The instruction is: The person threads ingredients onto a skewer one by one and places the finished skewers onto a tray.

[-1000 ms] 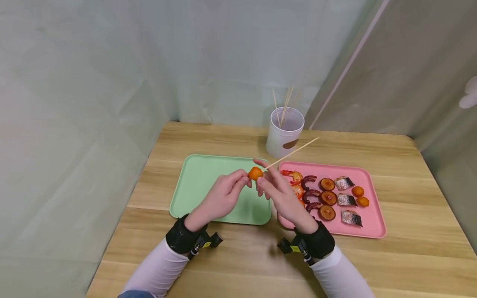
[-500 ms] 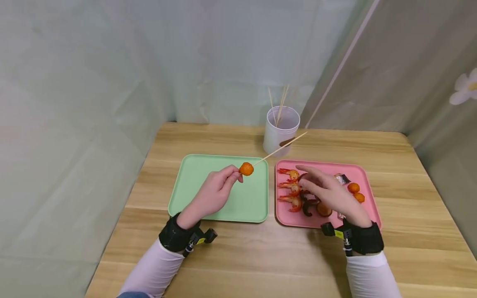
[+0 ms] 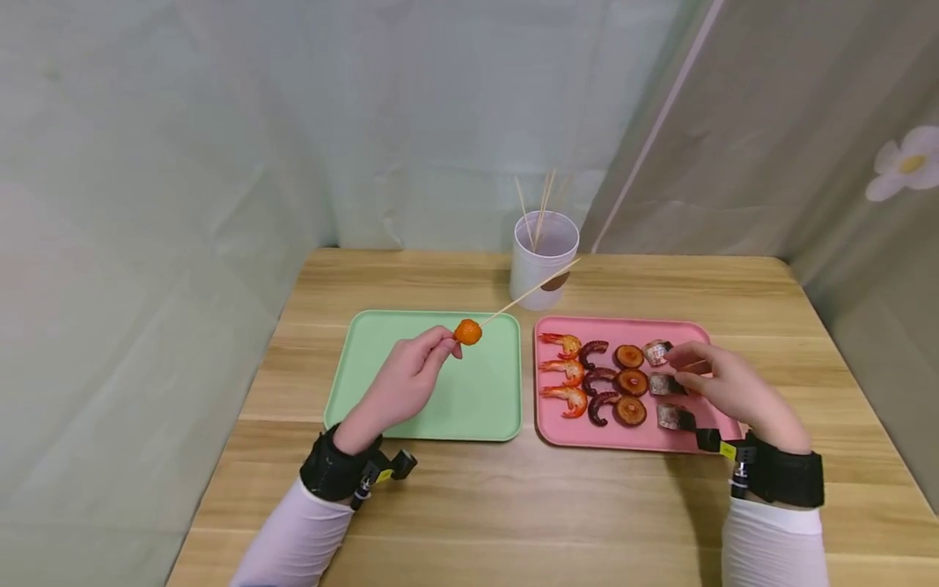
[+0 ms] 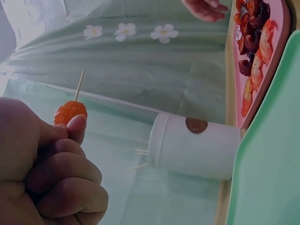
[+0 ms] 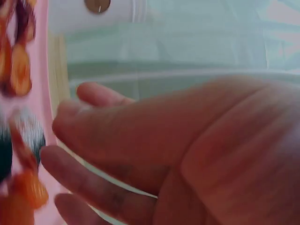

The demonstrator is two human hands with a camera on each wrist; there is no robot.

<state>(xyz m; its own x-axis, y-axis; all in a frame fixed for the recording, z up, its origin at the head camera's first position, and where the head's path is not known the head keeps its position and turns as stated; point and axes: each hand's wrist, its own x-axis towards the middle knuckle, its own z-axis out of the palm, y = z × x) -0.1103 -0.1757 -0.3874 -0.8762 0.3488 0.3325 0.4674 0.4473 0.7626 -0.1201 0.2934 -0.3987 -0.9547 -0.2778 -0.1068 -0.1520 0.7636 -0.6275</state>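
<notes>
My left hand (image 3: 402, 381) pinches a thin wooden skewer (image 3: 530, 293) at its near end, just below an orange ball (image 3: 468, 332) threaded on it. The skewer slants up to the right above the green tray (image 3: 469, 403). Over the right part of the pink tray (image 3: 579, 438), my right hand (image 3: 737, 395) hovers with loosely bent fingers, holding nothing. Its fingertips are close to the silver-skinned fish pieces (image 3: 666, 384). Loose orange balls (image 5: 33, 190) show below the fingers in the right wrist view; the hand hides them in the head view.
Also on the pink tray lie rows of shrimp (image 3: 563, 373), octopus tentacles (image 3: 599, 381) and mushroom caps (image 3: 631, 382). Behind the trays a white bucket (image 3: 531, 281) holds several skewers (image 3: 543, 204). A curtain (image 3: 440, 122) hangs at the wooden table's (image 3: 513, 522) back edge.
My right hand has left the skewer and moved right, across the pink tray to its right side. The left hand keeps the skewer and ball, shifting slightly left in view.
</notes>
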